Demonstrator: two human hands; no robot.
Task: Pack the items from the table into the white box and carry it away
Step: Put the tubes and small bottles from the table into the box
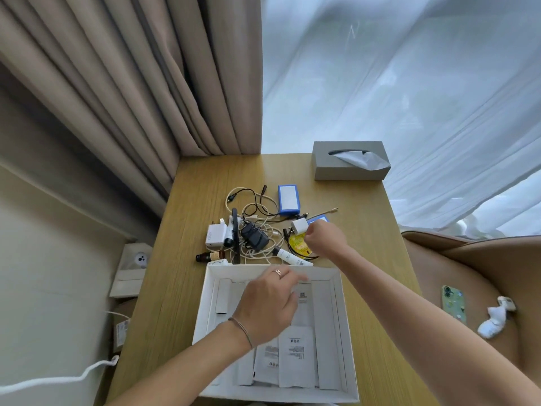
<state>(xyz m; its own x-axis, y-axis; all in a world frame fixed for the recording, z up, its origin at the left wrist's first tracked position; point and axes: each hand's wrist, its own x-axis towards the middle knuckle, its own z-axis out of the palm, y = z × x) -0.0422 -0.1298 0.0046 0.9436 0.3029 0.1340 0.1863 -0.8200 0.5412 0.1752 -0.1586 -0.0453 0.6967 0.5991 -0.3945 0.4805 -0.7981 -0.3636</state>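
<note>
The open white box sits at the near end of the wooden table, with paper leaflets inside. My left hand hovers over the box with relaxed fingers, holding nothing. Beyond the box, my right hand pinches a small white charger cube lifted just above the pile. The pile holds a black adapter in tangled cables, a white plug, a brown bottle, a white tube, a yellow packet and a blue-edged battery pack.
A grey tissue box stands at the table's far right corner. Curtains hang behind the table. A brown chair at right carries a green phone and a white crumpled tissue. A wall socket is at left.
</note>
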